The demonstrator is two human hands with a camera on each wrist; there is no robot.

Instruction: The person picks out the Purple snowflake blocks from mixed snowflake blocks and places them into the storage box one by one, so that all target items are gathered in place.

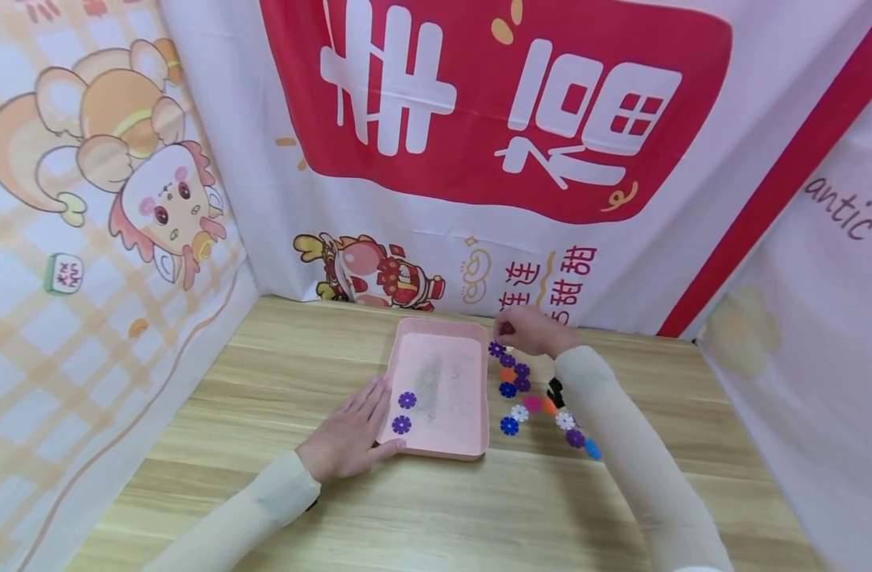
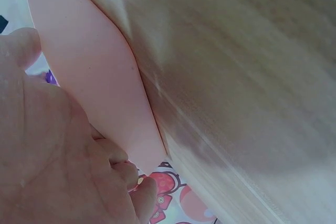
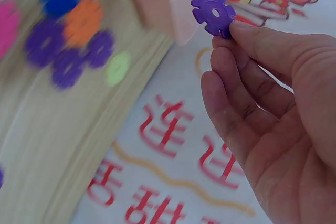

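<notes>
A pink tray [image 1: 472, 393] lies on the wooden table and holds two purple flower-shaped discs [image 1: 407, 400] near its left wall. My left hand [image 1: 368, 421] lies flat on the table, fingers straight, touching the tray's left side; the left wrist view shows that hand [image 2: 58, 150] against the tray wall [image 2: 94, 77]. My right hand [image 1: 515, 328] hovers past the tray's far right corner. In the right wrist view this hand [image 3: 226, 30] pinches a purple disc [image 3: 212, 11] between thumb and fingertips, lifted off the table.
A loose spread of coloured discs [image 1: 522, 389], purple, blue, orange, white and pink, lies right of the tray under my right forearm, blurred in the right wrist view [image 3: 68, 40]. Printed cloth walls [image 1: 479, 262] close in the table on the back and both sides.
</notes>
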